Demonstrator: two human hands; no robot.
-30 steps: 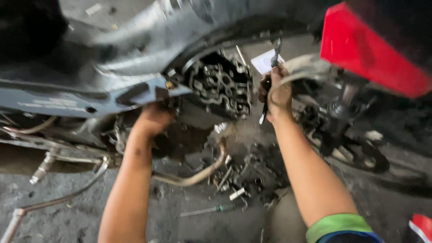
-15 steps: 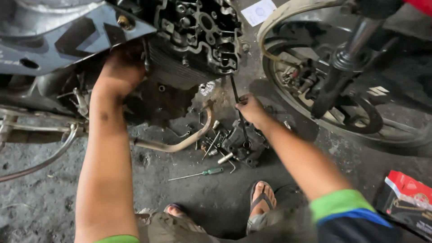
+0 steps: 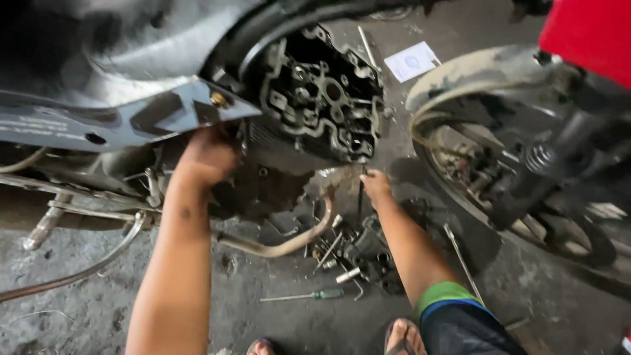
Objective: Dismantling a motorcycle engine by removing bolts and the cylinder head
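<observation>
Below the opened grey metal engine head (image 3: 322,98), our right hand (image 3: 376,186) pinches a thin dark tool shaft (image 3: 360,192), its long axis running twelve to six. Our left hand (image 3: 209,158) at nine o'clock presses the engine side; its fingers are hidden.

The opened engine head (image 3: 322,98) sits at the upper middle, under the motorcycle's body panel (image 3: 112,118), which stretches off to the left. The left hand (image 3: 207,158) rests just below that panel, left of the engine. The right hand (image 3: 376,184) is directly beneath the engine head, touching a thin tool (image 3: 360,190) that stands upright there. The front wheel (image 3: 519,190) lies to the right. A curved exhaust pipe (image 3: 289,243) runs below the engine, with loose parts (image 3: 355,256) beside it on the floor, and a screwdriver (image 3: 305,296) nearer the person's feet.
</observation>
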